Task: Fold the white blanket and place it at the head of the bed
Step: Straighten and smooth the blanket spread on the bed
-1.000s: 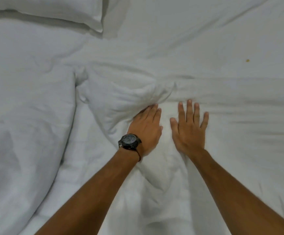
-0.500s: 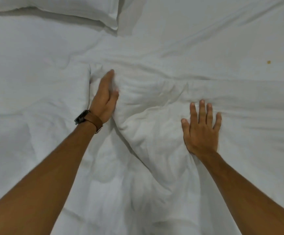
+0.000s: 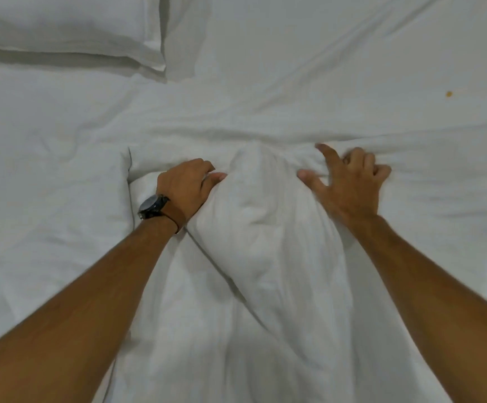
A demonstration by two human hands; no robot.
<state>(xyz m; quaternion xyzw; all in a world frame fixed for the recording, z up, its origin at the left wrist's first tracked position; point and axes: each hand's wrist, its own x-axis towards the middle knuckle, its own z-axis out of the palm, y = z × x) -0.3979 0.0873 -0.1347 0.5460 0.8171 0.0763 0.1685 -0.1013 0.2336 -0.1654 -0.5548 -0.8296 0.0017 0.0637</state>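
Note:
The white blanket lies crumpled across the bed, bunched into a puffy ridge between my two hands. My left hand, with a dark watch on a brown strap, curls around the ridge's left side, fingers tucked into the fabric. My right hand grips the ridge's right side, fingers bent and thumb pressed into the cloth. A thick folded edge of the blanket stands just left of my left hand.
A white pillow lies at the upper left, at the head of the bed. The white bedsheet stretches beyond the blanket, with a small brown speck at the right.
My left hand came back from the far fold and closed on the blanket's bunched part. My right hand went from lying flat to gripping the fabric, which has puffed up between both hands.

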